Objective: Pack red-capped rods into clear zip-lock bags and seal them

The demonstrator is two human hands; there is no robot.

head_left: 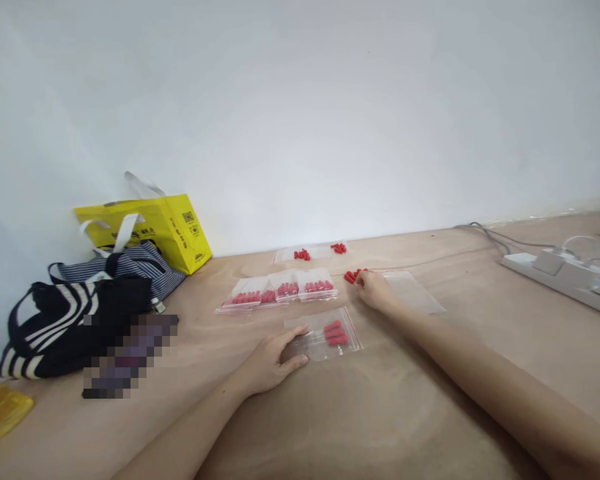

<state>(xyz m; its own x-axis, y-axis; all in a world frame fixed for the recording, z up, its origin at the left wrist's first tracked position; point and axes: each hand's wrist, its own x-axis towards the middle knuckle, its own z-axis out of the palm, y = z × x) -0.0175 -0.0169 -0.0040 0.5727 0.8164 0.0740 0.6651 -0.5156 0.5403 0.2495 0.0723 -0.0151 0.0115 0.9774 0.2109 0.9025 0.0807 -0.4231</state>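
Observation:
A clear zip bag (313,352) lies flat in front of me with three droppers (336,333) inside, their red bulbs toward the zip end and clear stems toward the left. My left hand (273,360) rests at the bag's left end, index finger and thumb apart, the index touching the plastic. Farther out, my right hand (375,291) has its fingers closed at a small pile of red-bulbed droppers (351,276); the fingertips partly hide them. Beside and under that hand lies another clear bag (416,292), flat on the table.
Filled bags with red bulbs (287,289) overlap in a row at centre. Behind them, more red pieces (302,255) lie on clear plastic by the wall. A yellow bag (180,230), a black striped bag (75,320) and a blurred item stand left; a power strip (555,277) lies right.

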